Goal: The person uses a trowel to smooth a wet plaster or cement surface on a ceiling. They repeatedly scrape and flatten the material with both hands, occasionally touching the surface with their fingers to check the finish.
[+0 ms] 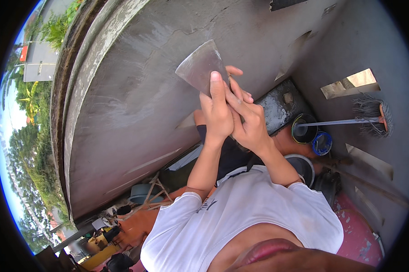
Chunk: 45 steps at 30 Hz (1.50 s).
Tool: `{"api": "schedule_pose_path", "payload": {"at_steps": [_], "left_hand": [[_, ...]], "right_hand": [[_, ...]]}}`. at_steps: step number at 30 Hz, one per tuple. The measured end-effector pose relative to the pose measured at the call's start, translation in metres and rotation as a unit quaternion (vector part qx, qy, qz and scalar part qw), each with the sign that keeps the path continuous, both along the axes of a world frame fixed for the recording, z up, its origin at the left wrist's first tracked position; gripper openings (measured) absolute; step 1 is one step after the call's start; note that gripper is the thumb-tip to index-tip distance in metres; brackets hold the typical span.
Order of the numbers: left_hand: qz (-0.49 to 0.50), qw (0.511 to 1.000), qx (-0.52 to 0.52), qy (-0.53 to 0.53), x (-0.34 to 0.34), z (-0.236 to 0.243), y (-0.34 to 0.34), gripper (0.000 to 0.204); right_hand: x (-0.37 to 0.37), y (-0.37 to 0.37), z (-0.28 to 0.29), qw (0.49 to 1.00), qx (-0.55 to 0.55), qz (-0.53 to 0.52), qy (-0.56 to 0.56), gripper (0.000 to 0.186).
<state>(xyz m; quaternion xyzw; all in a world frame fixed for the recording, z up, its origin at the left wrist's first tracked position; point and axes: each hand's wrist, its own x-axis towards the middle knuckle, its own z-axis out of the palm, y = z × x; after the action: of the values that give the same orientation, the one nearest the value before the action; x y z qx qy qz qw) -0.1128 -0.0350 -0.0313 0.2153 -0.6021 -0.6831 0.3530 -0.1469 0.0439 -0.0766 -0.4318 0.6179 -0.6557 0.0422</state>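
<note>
Grey metal scraper [200, 65], dull and flat, flaring to a broad edge.

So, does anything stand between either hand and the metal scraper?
Nothing visible stands between the left hand and the scraper: they touch directly. The right hand lies against the left; whether it also touches the scraper can't be made out.

Open-air balcony or terrace, we judged, probably a home's: grey parapet wall [141, 95], trees [25, 149] and distant rooftops [34, 216] beyond its edge. We logged household gear: a string mop [372, 113], a black bucket [306, 135], a teal basin [139, 197].
</note>
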Motion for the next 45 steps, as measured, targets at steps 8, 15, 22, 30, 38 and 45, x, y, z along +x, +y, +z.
{"api": "schedule_pose_path", "payload": {"at_steps": [8, 15, 22, 30, 38, 45], "left_hand": [[0.002, 1.000, -0.011, 0.013, -0.008, 0.001, -0.001, 0.056], [0.007, 0.999, -0.011, 0.033, -0.018, 0.013, 0.002, 0.053], [0.011, 0.999, -0.040, 0.025, -0.016, 0.022, 0.001, 0.054], [-0.001, 0.999, -0.015, 0.029, -0.013, 0.014, -0.004, 0.052], [-0.002, 0.999, 0.017, 0.030, -0.014, 0.015, 0.003, 0.052], [-0.011, 0.999, -0.006, 0.046, -0.023, 0.032, 0.000, 0.053]], "right_hand": [[-0.011, 0.004, 0.010, 1.000, 0.011, 0.003, -0.002, 0.040], [-0.022, 0.004, 0.023, 1.000, -0.012, 0.001, 0.024, 0.038], [-0.015, 0.000, 0.021, 0.999, -0.040, 0.004, 0.003, 0.037], [-0.009, 0.000, 0.019, 1.000, -0.011, -0.010, 0.006, 0.038], [-0.016, 0.005, 0.023, 1.000, 0.007, -0.003, 0.027, 0.036], [-0.019, 0.002, 0.037, 1.000, -0.016, 0.006, -0.012, 0.038]]}}
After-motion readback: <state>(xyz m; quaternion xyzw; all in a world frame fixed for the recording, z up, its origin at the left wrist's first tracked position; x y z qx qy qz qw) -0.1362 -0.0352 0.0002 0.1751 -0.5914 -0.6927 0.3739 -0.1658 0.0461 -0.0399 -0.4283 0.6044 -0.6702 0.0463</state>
